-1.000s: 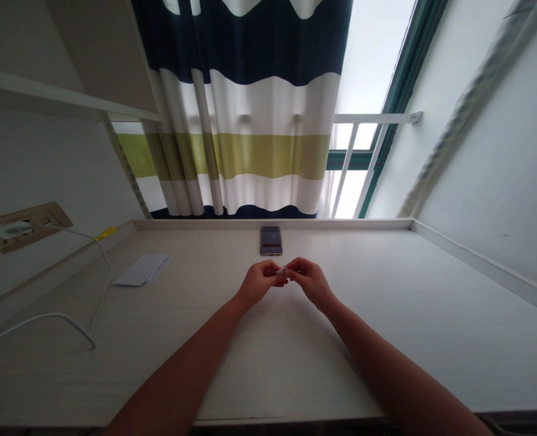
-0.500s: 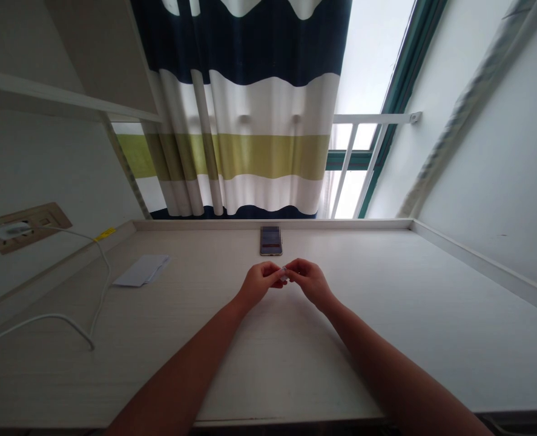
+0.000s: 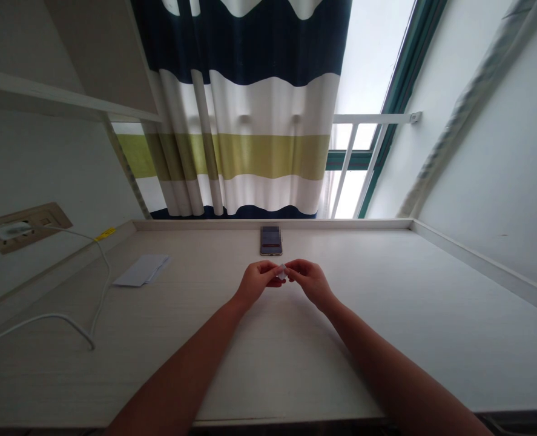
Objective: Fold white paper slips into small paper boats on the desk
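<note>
Just short of the phone (image 3: 270, 240), left hand (image 3: 258, 281) and right hand (image 3: 312, 281) both pinch one small white piece (image 3: 281, 273); it seems already folded small; not yet set down.

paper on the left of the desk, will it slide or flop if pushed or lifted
The paper looks thin and lies flat on the smooth desk, so a push would probably slide it. Lifted by an edge it would likely flop.

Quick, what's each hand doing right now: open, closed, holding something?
Left hand: closed, pinching a small white object.
Right hand: closed, pinching the same small white object from the other side.
</note>
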### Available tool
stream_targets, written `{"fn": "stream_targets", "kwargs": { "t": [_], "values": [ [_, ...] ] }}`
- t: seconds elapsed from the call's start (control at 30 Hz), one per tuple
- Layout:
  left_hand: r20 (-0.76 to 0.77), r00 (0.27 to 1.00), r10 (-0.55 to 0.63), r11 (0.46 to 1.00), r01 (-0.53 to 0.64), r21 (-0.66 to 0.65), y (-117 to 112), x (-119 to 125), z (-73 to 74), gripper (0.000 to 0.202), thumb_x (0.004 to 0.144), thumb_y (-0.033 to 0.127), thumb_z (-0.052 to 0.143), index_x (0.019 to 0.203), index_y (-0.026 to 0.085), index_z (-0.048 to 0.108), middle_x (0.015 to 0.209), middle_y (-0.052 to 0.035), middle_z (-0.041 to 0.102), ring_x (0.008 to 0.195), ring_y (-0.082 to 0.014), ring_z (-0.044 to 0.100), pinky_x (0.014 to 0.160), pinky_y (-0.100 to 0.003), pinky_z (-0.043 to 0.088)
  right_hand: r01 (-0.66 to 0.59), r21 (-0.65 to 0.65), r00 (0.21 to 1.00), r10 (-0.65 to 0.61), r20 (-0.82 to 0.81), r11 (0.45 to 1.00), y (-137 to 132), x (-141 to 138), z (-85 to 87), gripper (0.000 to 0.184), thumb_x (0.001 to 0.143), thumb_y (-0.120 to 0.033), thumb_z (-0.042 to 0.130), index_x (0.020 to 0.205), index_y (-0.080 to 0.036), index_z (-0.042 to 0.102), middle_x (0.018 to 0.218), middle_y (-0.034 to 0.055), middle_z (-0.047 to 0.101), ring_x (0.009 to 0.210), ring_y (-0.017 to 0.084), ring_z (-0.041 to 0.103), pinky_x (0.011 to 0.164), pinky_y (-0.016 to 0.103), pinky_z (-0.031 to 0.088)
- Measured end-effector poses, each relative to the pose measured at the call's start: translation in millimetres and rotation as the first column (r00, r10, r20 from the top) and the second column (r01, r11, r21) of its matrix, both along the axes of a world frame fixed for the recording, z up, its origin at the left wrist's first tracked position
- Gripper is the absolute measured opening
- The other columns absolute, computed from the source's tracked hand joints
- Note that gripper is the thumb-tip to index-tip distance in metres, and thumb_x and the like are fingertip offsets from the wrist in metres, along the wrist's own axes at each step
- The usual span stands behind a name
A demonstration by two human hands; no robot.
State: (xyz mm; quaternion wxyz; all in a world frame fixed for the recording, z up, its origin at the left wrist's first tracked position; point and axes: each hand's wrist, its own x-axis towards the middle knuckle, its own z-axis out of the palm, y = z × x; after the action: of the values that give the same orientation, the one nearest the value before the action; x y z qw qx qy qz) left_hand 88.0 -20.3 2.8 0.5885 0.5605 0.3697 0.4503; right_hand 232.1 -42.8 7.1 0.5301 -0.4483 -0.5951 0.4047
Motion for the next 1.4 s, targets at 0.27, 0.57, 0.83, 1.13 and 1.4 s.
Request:
{"fn": "stream_targets", "kwargs": {
  "t": [0.27, 0.57, 0.83, 1.13, 1.4],
  "values": [
    [-0.054, 0.998, 0.013, 0.997, -0.009, 0.077, 1.3, -1.6, -2.1, 0.026, 0.065, 0.037, 0.061, 0.07, 0.012, 0.062, 0.07, -0.0057, 0.063, 0.067, -0.0155, 0.06, 0.057, -0.026, 0.051, 0.019, -0.022, 1.0, -0.018, 0.021, 1.0, 2.2, -0.4, -3.3, 0.024, 0.062, -0.038, 0.063, 0.069, -0.015, 0.062, 0.061, 0.003, 0.061, 0.055, 0.013, 0.053, 0.055, 0.028, 0.043],
    [-0.049, 0.999, -0.012, 0.998, 0.015, 0.065, 3.0, -1.6, -3.7, 0.027, 0.062, 0.036, 0.064, 0.073, 0.012, 0.064, 0.07, -0.006, 0.064, 0.064, -0.0145, 0.059, 0.058, -0.026, 0.051, -0.003, -0.01, 1.0, 0.003, -0.007, 1.0, 6.4, 1.6, -8.6, 0.027, 0.062, -0.039, 0.063, 0.073, -0.015, 0.063, 0.062, 0.0032, 0.063, 0.054, 0.012, 0.053, 0.055, 0.028, 0.044],
    [-0.038, 0.997, 0.062, 0.997, -0.061, 0.037, 1.5, -0.6, -1.6, 0.025, 0.061, 0.035, 0.065, 0.072, 0.012, 0.065, 0.069, -0.0062, 0.065, 0.065, -0.0151, 0.059, 0.058, -0.026, 0.05, 0.012, -0.009, 0.999, -0.013, -0.039, 1.0, 5.1, 0.3, -6.5, 0.021, 0.062, -0.036, 0.063, 0.071, -0.016, 0.063, 0.064, 0.003, 0.064, 0.058, 0.014, 0.056, 0.055, 0.028, 0.046],
    [0.029, 0.988, 0.152, 0.988, -0.152, -0.003, 1.0, 1.1, 0.6, 0.023, 0.057, 0.031, 0.068, 0.069, 0.012, 0.066, 0.069, -0.0049, 0.064, 0.068, -0.0155, 0.059, 0.062, -0.028, 0.05, 0.024, -0.035, 0.992, -0.029, -0.125, 0.999, 7.8, 0.9, -9.1, 0.021, 0.06, -0.035, 0.065, 0.07, -0.017, 0.062, 0.064, 0.0019, 0.064, 0.06, 0.014, 0.057, 0.055, 0.027, 0.046],
    [0.181, 0.965, 0.19, 0.981, -0.183, -0.059, 3.2, -0.8, 0.8, 0.022, 0.062, 0.028, 0.065, 0.076, 0.012, 0.061, 0.076, -0.0047, 0.064, 0.072, -0.0151, 0.061, 0.068, -0.03, 0.051, 0.045, -0.059, 0.977, -0.057, -0.204, 0.997, 8.3, 0.2, -7.3, 0.02, 0.06, -0.032, 0.065, 0.068, -0.017, 0.055, 0.061, -0.0003, 0.061, 0.062, 0.014, 0.058, 0.057, 0.028, 0.047]
  ]
}}
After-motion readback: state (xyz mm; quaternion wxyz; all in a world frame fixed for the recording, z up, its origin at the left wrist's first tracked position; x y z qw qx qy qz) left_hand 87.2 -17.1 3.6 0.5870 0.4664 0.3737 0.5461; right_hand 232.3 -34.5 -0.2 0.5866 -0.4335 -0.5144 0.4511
